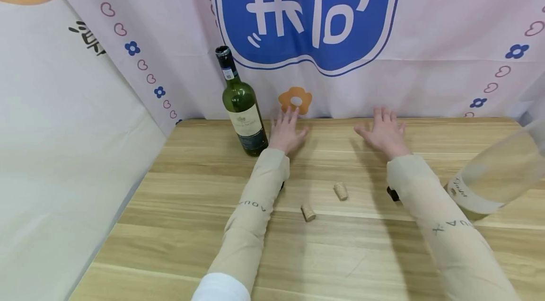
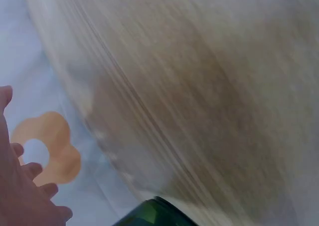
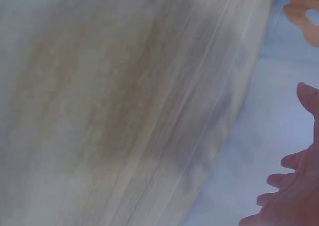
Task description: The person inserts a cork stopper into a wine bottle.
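My left hand (image 1: 286, 135) is stretched out near the table's far edge, fingers spread and holding nothing. Just left of it a green wine bottle (image 1: 244, 111) with a cream label stands upright; its lower part (image 2: 154, 213) shows at the bottom of the left wrist view. My right hand (image 1: 385, 134) reaches toward the same edge, fingers spread, with nothing in it. Between the forearms lie two corks, one (image 1: 308, 212) nearer me and the other (image 1: 340, 191) farther off. A clear glass bottle (image 1: 489, 178) with a pale label stands right of my right forearm.
The wooden table (image 1: 170, 225) ends at a pink and white printed curtain (image 1: 434, 88) behind the hands. A white cloth (image 1: 64, 159) hangs along the left side. Small black pieces (image 1: 393, 194) of wrist gear show beneath the sleeves.
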Action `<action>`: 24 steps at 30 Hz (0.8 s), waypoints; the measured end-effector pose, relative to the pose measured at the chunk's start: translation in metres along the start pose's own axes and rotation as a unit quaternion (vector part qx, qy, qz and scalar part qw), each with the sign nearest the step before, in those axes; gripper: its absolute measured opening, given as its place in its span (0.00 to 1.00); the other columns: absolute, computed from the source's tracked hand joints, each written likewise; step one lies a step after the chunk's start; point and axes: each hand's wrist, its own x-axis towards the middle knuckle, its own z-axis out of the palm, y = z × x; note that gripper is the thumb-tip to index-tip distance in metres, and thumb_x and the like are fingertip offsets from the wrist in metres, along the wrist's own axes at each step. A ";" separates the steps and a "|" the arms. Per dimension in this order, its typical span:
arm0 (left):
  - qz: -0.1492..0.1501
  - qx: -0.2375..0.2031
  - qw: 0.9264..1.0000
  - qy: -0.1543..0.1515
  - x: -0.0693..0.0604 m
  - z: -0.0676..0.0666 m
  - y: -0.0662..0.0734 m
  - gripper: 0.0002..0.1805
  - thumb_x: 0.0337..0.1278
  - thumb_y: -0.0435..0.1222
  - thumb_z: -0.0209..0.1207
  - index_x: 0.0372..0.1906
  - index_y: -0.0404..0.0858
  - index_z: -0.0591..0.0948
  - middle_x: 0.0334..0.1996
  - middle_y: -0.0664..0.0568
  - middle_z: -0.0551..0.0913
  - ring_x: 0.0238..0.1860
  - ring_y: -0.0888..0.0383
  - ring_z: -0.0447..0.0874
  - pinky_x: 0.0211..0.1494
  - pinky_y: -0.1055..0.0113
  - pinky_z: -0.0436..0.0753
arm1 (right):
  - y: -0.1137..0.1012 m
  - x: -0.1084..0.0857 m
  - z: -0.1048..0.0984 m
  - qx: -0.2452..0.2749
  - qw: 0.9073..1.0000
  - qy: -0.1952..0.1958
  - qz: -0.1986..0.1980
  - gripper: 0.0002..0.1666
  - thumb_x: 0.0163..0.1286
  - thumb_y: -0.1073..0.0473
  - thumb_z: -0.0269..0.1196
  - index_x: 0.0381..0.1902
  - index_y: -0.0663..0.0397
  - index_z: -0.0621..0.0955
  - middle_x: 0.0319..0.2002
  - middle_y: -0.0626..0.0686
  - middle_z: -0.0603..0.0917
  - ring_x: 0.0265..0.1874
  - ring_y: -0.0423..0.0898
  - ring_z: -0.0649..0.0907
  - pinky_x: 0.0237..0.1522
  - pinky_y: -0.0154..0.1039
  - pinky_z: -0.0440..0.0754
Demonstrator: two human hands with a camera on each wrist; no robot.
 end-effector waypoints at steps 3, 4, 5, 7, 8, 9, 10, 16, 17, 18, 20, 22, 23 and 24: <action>0.018 -0.004 1.000 -0.017 -0.001 0.000 0.002 0.38 0.63 0.56 0.41 0.72 0.46 0.45 0.71 0.49 0.44 0.70 0.46 0.40 0.69 0.47 0.44 | -0.001 -0.004 0.000 0.012 1.000 -0.006 -0.007 0.55 0.65 0.31 0.44 0.68 0.70 0.42 0.67 0.73 0.41 0.65 0.70 0.41 0.59 0.69 0.36; 0.027 -0.003 0.999 -0.024 -0.002 0.000 0.003 0.38 0.63 0.56 0.41 0.72 0.45 0.46 0.71 0.48 0.45 0.70 0.46 0.41 0.69 0.48 0.45 | -0.002 -0.006 -0.001 0.015 1.000 -0.007 -0.009 0.54 0.66 0.33 0.45 0.68 0.71 0.42 0.66 0.74 0.42 0.65 0.70 0.42 0.60 0.68 0.38; 0.038 0.002 0.999 -0.032 -0.002 -0.001 0.005 0.38 0.63 0.56 0.42 0.71 0.43 0.48 0.71 0.47 0.47 0.70 0.46 0.42 0.69 0.49 0.46 | -0.002 -0.008 -0.001 0.017 1.000 -0.010 -0.013 0.53 0.66 0.35 0.45 0.67 0.73 0.43 0.66 0.75 0.44 0.64 0.71 0.44 0.61 0.67 0.40; 0.059 0.004 0.997 -0.050 -0.003 -0.004 0.009 0.39 0.63 0.57 0.42 0.71 0.39 0.50 0.70 0.45 0.50 0.70 0.47 0.45 0.70 0.53 0.47 | -0.003 -0.011 -0.002 0.021 0.999 -0.017 -0.019 0.50 0.68 0.39 0.46 0.66 0.76 0.44 0.64 0.77 0.46 0.63 0.72 0.47 0.62 0.65 0.44; 0.067 0.006 0.996 -0.060 -0.004 -0.006 0.011 0.39 0.63 0.57 0.42 0.70 0.38 0.51 0.70 0.45 0.51 0.69 0.48 0.47 0.70 0.55 0.49 | -0.004 -0.014 -0.003 0.022 0.999 -0.022 -0.020 0.49 0.68 0.41 0.46 0.65 0.77 0.45 0.64 0.77 0.47 0.63 0.72 0.48 0.62 0.64 0.46; 0.075 0.002 0.995 -0.070 -0.005 -0.008 0.013 0.39 0.63 0.57 0.42 0.70 0.37 0.52 0.69 0.45 0.53 0.69 0.48 0.49 0.70 0.57 0.50 | -0.005 -0.016 -0.004 0.023 0.999 -0.029 -0.022 0.48 0.69 0.42 0.47 0.65 0.79 0.46 0.63 0.78 0.48 0.62 0.72 0.50 0.62 0.63 0.48; 0.084 -0.001 0.993 -0.080 -0.006 -0.010 0.016 0.39 0.63 0.58 0.42 0.69 0.36 0.53 0.69 0.44 0.54 0.68 0.49 0.50 0.70 0.59 0.52 | -0.006 -0.018 -0.005 0.024 0.999 -0.036 -0.023 0.47 0.69 0.44 0.47 0.65 0.79 0.46 0.63 0.78 0.49 0.62 0.73 0.51 0.62 0.62 0.49; 0.114 -0.033 0.984 -0.136 -0.013 -0.025 0.037 0.39 0.62 0.57 0.45 0.68 0.36 0.55 0.67 0.45 0.58 0.67 0.51 0.56 0.67 0.60 0.58 | -0.013 -0.040 -0.018 0.012 0.997 -0.077 -0.023 0.44 0.68 0.47 0.49 0.64 0.78 0.50 0.62 0.77 0.53 0.61 0.71 0.54 0.61 0.62 0.54; 0.118 -0.034 0.982 -0.142 -0.015 -0.027 0.041 0.38 0.61 0.56 0.46 0.68 0.37 0.56 0.67 0.46 0.59 0.66 0.51 0.57 0.67 0.60 0.59 | -0.014 -0.044 -0.021 0.007 0.996 -0.085 -0.024 0.44 0.68 0.47 0.49 0.64 0.79 0.51 0.62 0.77 0.54 0.61 0.71 0.55 0.60 0.63 0.54; 0.123 -0.034 0.981 -0.147 -0.016 -0.029 0.044 0.38 0.61 0.56 0.46 0.68 0.37 0.56 0.67 0.46 0.59 0.66 0.52 0.58 0.67 0.60 0.60 | -0.015 -0.048 -0.024 0.000 0.995 -0.091 -0.026 0.43 0.68 0.47 0.49 0.63 0.79 0.52 0.62 0.77 0.55 0.60 0.71 0.55 0.60 0.63 0.55; 0.134 -0.033 0.978 -0.156 -0.017 -0.032 0.051 0.38 0.61 0.55 0.47 0.69 0.38 0.56 0.67 0.47 0.61 0.65 0.53 0.59 0.66 0.60 0.61 | -0.018 -0.057 -0.029 -0.015 0.994 -0.102 -0.034 0.42 0.67 0.48 0.50 0.62 0.81 0.54 0.60 0.78 0.57 0.59 0.71 0.57 0.59 0.63 0.57; 0.149 -0.029 0.975 -0.163 -0.018 -0.033 0.059 0.37 0.61 0.55 0.48 0.68 0.38 0.57 0.66 0.49 0.62 0.65 0.54 0.61 0.66 0.62 0.61 | -0.019 -0.065 -0.035 -0.025 0.992 -0.113 -0.039 0.41 0.67 0.49 0.50 0.60 0.82 0.57 0.58 0.78 0.60 0.58 0.71 0.60 0.58 0.63 0.59; 0.155 -0.027 0.973 -0.167 -0.018 -0.034 0.063 0.37 0.61 0.55 0.48 0.68 0.38 0.57 0.66 0.49 0.62 0.65 0.54 0.61 0.65 0.63 0.62 | -0.020 -0.070 -0.038 -0.029 0.992 -0.119 -0.043 0.40 0.67 0.48 0.51 0.59 0.83 0.58 0.57 0.78 0.61 0.57 0.71 0.61 0.57 0.63 0.61; 0.162 -0.024 0.972 -0.170 -0.019 -0.034 0.067 0.37 0.61 0.55 0.48 0.68 0.38 0.57 0.66 0.50 0.63 0.64 0.55 0.61 0.65 0.63 0.62 | -0.021 -0.074 -0.041 -0.032 0.991 -0.123 -0.050 0.40 0.67 0.49 0.51 0.58 0.83 0.59 0.56 0.78 0.63 0.56 0.72 0.63 0.56 0.62 0.62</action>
